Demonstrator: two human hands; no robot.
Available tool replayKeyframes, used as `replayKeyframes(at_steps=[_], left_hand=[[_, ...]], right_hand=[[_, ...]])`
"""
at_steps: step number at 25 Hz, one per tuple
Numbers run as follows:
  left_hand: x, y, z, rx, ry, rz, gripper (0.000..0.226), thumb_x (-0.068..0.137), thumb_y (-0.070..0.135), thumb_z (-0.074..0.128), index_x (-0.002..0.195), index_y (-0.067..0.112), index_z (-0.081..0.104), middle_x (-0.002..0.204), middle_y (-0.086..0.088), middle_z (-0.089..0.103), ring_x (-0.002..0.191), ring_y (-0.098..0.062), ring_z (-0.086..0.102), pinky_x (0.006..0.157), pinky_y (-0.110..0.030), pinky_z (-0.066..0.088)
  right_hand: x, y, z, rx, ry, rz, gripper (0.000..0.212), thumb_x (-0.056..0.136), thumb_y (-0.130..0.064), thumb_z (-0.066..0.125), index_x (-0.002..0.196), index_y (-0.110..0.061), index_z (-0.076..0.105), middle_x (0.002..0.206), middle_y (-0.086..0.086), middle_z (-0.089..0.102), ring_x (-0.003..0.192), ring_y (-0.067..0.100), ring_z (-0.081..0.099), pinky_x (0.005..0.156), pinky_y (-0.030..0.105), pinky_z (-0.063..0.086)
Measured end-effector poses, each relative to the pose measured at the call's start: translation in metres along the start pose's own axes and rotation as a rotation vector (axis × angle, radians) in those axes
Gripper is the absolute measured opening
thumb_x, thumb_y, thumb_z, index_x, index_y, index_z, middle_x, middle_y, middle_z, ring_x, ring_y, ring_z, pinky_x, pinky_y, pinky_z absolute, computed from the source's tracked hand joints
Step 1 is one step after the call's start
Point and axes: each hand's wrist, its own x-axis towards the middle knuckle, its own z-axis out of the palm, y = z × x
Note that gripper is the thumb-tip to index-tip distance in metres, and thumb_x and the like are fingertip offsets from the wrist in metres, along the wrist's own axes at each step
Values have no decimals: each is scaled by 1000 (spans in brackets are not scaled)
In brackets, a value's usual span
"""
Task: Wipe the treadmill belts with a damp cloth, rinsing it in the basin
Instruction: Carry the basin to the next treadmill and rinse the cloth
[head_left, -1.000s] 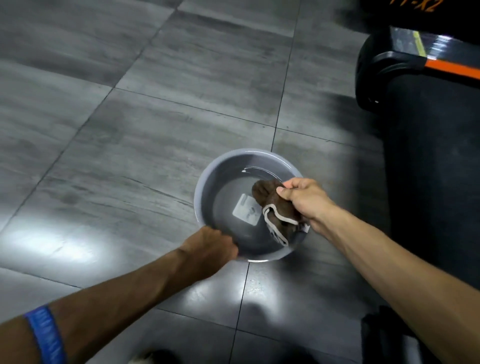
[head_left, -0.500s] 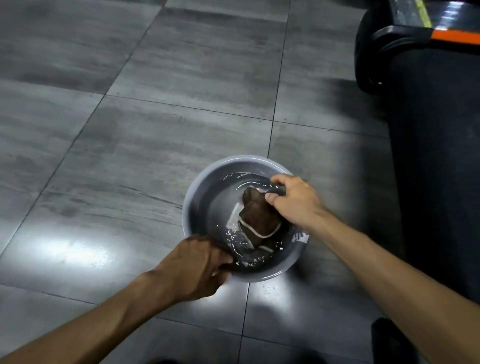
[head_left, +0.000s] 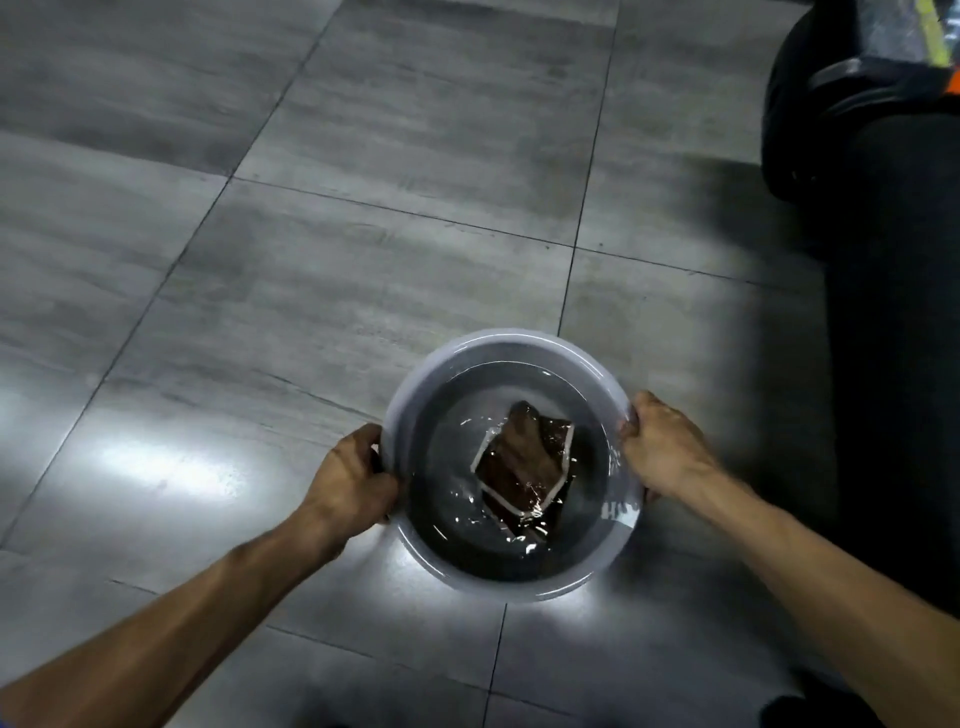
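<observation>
Low in the centre-right of the frame, a round grey basin (head_left: 511, 584) sits on the grey tiled floor (head_left: 311, 260), and both hands have hold of it. At the basin's left edge the left hand (head_left: 349, 480) grasps the rim, fingers curled under the lip; at the right edge the right hand (head_left: 662, 452) grips the rim the same way. Neither hand holds the cloth. The brown cloth (head_left: 522, 465), edged in a pale trim, lies loose in the water at the middle of the basin, partly sunk, with glints on the rippled surface around it. Along the right side of the frame runs the dark treadmill belt (head_left: 898, 338), close beside the basin, with the machine's black end cap (head_left: 810, 104) in the upper right.

The grip on both sides suggests the basin is about to be lifted or shifted. Judged from that, the main risk is slopping: the water is already unsettled, and a tilt or a quick pull would send it over the rim onto the glossy tiles, leaving a slippery patch. The rim looks thin and wet, so a hand could slip. Water spilling to the right would reach the treadmill
</observation>
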Motion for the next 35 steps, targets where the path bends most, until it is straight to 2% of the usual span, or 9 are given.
replayKeyframes(at_steps=[7,10,12,15,17,20,23,26,35], left_hand=[[-64,65,-58,50,48,52,26,62,3,55,83,16,63,56,7,62,49,-17,56,54,-45,57],[-108,93,-97,27,58,40,29,61,9,55,84,24,64,58,2,64,56,-30,63,57,-50,58],[-139,110,-119,24,63,39,29,63,4,60,84,23,66,57,9,63,52,-23,59,59,-48,59],[-177,132,-146,-1,76,52,30,70,-19,59,87,4,65,51,18,59,46,0,52,53,-22,55],[-199,142,-167,25,93,101,26,73,-21,60,88,0,64,53,13,59,51,-2,54,49,-9,43],[-223,159,-207,120,130,202,19,76,-6,68,90,7,66,73,-3,66,68,-23,62,60,-21,45],[-234,181,-244,107,140,190,18,77,-4,69,90,8,66,73,-3,65,69,-25,62,63,-25,46],[-245,212,-283,58,170,215,19,76,-5,70,88,9,67,66,9,60,64,-13,56,59,-14,44],[-244,334,-398,-125,35,193,33,74,-18,59,64,13,51,48,14,57,44,2,48,48,-6,35]], right_hand=[[-74,-28,-63,108,48,39,17,100,-22,46,104,-7,51,105,22,64,96,41,62,84,47,52],[-118,-54,-109,145,28,33,13,100,-23,47,96,-11,50,95,16,62,89,38,63,80,50,55],[-145,-71,-139,165,11,30,11,100,-23,47,93,-15,48,89,10,62,82,33,64,75,45,56],[-177,-92,-175,148,-12,7,12,101,-22,46,90,-17,47,82,3,60,70,20,59,62,28,46],[-195,-108,-196,143,-24,-5,13,101,-22,46,89,-17,48,79,0,60,67,11,58,54,23,41],[-215,-140,-228,131,-30,-23,13,100,-21,47,88,-18,48,74,-2,59,65,12,59,51,17,37],[-227,-172,-256,120,-27,-28,17,101,-22,47,84,-18,45,75,1,60,66,12,59,55,28,44],[-235,-206,-284,159,-15,-46,17,101,-24,48,84,-21,46,74,1,61,64,18,63,59,36,54],[-244,-301,-382,217,49,-16,20,98,-23,51,79,-22,44,75,4,60,72,31,63,67,47,56]])
